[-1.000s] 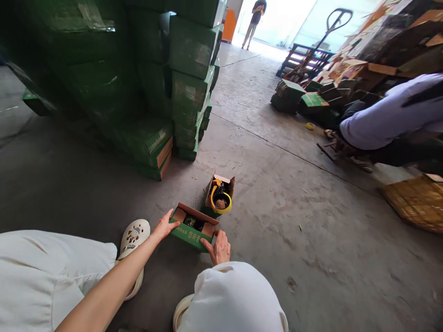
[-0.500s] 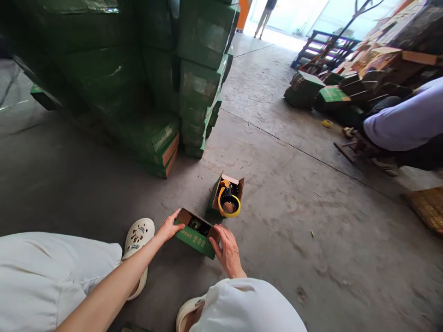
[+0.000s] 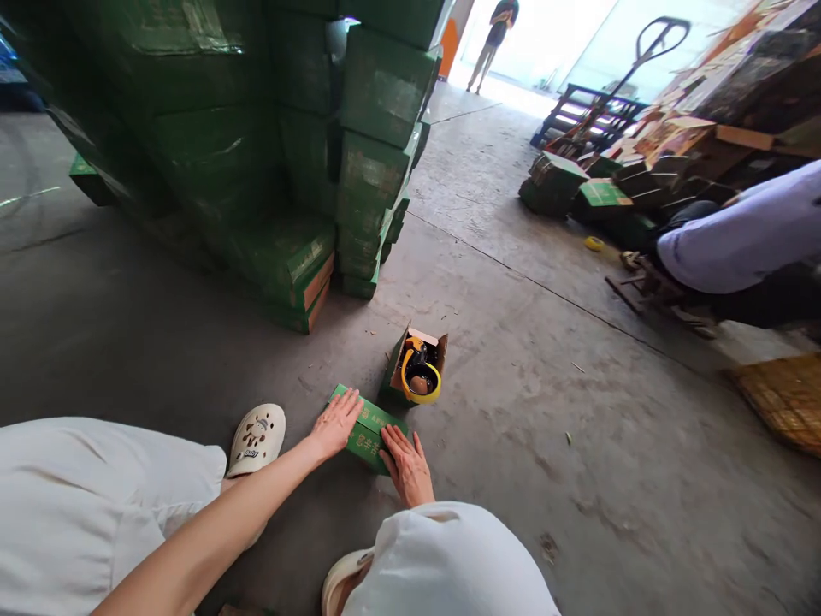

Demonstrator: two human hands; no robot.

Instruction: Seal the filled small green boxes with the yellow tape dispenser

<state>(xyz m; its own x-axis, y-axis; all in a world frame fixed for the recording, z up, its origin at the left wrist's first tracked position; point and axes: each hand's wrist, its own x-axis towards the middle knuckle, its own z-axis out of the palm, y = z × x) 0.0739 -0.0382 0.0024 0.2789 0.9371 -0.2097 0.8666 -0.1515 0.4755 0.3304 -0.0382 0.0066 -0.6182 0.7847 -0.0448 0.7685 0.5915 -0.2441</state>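
A small green carton with pale printed characters sits on the floor between my feet, its top flaps folded down. My left hand lies on the left part of its top, fingers stretched out. At the right end, my right hand rests with its fingers spread over the top and side. Just beyond stands a second, open green carton. A tape dispenser with a roll of yellow tape and an orange and black body sits in its opening. What lies inside the closed carton is hidden.
Stacked green cartons rise at the left. A crouching person in a lavender top is at the right, near a woven mat and a pile of cartons. A pallet jack and a standing person are farther back.
The near carton's flaps have come down over its opening. Both hands moved from its ends onto its top. The view has shifted slightly.
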